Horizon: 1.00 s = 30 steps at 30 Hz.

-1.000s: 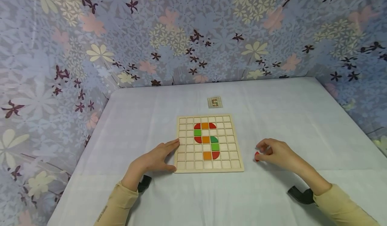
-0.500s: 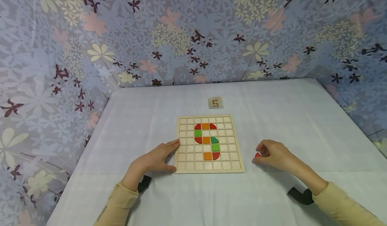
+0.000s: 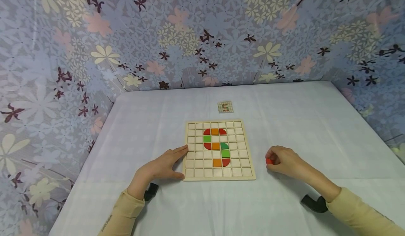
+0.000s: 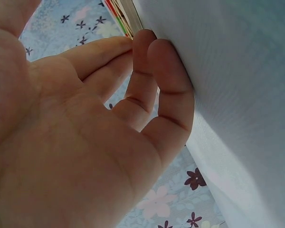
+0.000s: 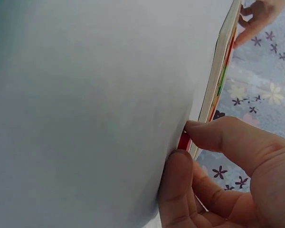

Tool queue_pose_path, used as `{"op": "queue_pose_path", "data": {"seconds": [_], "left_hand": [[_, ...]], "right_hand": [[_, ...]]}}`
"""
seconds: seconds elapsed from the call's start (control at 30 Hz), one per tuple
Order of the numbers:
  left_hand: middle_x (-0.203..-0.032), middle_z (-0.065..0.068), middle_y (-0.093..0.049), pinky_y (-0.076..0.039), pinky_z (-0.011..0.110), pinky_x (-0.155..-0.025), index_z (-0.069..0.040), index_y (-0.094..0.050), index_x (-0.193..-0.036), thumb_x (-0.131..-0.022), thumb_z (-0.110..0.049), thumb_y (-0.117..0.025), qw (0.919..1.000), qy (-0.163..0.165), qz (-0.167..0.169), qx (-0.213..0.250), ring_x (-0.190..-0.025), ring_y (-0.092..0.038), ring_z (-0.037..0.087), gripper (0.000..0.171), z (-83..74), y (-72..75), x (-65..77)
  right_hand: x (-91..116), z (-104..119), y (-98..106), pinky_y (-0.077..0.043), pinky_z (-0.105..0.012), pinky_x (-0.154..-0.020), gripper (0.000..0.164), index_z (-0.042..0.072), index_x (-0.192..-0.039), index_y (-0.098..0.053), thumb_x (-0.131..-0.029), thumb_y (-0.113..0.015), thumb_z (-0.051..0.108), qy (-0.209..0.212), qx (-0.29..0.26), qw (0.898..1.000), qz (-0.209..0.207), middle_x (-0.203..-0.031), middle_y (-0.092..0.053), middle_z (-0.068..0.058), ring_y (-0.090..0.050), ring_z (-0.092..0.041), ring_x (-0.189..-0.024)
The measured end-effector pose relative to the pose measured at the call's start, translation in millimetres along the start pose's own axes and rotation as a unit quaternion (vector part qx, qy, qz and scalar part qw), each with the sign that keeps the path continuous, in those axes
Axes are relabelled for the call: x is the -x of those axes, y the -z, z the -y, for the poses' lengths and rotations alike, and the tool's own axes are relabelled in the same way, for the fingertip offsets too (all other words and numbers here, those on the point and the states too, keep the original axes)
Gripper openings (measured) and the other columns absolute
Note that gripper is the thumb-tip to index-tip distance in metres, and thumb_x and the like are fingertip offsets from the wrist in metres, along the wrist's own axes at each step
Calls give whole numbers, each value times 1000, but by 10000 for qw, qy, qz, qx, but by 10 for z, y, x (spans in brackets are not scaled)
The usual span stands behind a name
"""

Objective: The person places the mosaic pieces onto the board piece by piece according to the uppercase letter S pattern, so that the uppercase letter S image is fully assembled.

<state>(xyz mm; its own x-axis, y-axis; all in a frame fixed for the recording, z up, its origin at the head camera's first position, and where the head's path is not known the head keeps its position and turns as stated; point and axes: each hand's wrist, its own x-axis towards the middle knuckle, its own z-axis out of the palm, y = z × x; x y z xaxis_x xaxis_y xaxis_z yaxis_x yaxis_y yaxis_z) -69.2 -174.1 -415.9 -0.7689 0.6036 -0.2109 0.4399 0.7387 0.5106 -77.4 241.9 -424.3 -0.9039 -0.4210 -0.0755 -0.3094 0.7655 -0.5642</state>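
A pale wooden grid board (image 3: 196, 175) lies on the white cloth, with red, orange and green tiles (image 3: 215, 146) set in its squares as an S-like figure. My left hand (image 3: 162, 164) rests at the board's left edge, fingertips and thumb touching the frame. To the right of the board, my right hand (image 3: 286, 161) pinches a small red tile (image 3: 269, 161) between thumb and finger, low at the cloth. Fingers partly cover this tile's outline; its red side (image 5: 184, 141) shows in the right wrist view.
Behind the board lies a small card (image 3: 225, 107) printed with an S pattern on a grid. White cloth (image 3: 152, 116) covers the table, and a flowered curtain (image 3: 190, 35) rises along its back and sides. Black straps (image 3: 314, 204) show near the wrists.
My right thumb and fingers have drawn together on the red tile, turning it slightly at the same spot. The left hand and board have stayed put.
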Motion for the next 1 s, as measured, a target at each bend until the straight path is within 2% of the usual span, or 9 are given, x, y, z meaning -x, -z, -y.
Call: {"op": "queue_pose_path", "data": {"seconds": [0.23, 0.4, 0.63, 0.8, 1.0], "left_hand": [[-154, 12, -22, -20, 48, -109, 2, -28, -147, -81, -27, -76, 10000, 22, 11, 14, -138, -24, 28, 87, 13, -6, 3], [-154, 11, -21, -20, 47, -110, 1, -27, -147, -81, -28, -75, 10000, 42, 24, -12, -138, -24, 28, 87, 22, -12, -1], [-154, 9, -21, -21, 45, -110, -1, -27, -148, -81, -29, -75, 9998, 135, 79, -79, -138, -23, 27, 87, 56, 26, -8], [-154, 9, -21, -19, 45, -110, -2, -27, -148, -81, -30, -75, 9998, 137, 129, -68, -139, -23, 27, 87, 73, 76, -25], [-154, 9, -21, -22, 44, -110, -2, -27, -148, -81, -30, -75, 9998, 124, 147, -48, -138, -24, 27, 87, 118, 127, -45]], "right_hand": [[-15, 6, 10, -45, -25, -58, 17, 7, -89, -62, -76, -73, 4, 174, -11, 9998, -75, -79, -55, 3, -51, -11, -68], [-39, 78, 179, -46, -25, -56, 14, 7, -91, -62, -79, -69, 5, 217, 61, 9985, -502, -84, -56, 1, -54, -12, -70], [-201, 302, 402, -47, -24, -56, 14, 8, -91, -64, -79, -71, 6, 684, 133, 9928, -979, -87, -59, -1, -55, -12, -70], [-374, 525, 390, -47, -25, -56, 16, 7, -93, -64, -79, -71, 4, 928, -51, 9922, -832, -87, -59, 0, -55, -11, -70], [-594, 792, 244, -48, -25, -57, 18, 6, -95, -63, -79, -71, 3, 1314, -172, 9900, -494, -88, -58, 1, -55, -11, -70]]}}
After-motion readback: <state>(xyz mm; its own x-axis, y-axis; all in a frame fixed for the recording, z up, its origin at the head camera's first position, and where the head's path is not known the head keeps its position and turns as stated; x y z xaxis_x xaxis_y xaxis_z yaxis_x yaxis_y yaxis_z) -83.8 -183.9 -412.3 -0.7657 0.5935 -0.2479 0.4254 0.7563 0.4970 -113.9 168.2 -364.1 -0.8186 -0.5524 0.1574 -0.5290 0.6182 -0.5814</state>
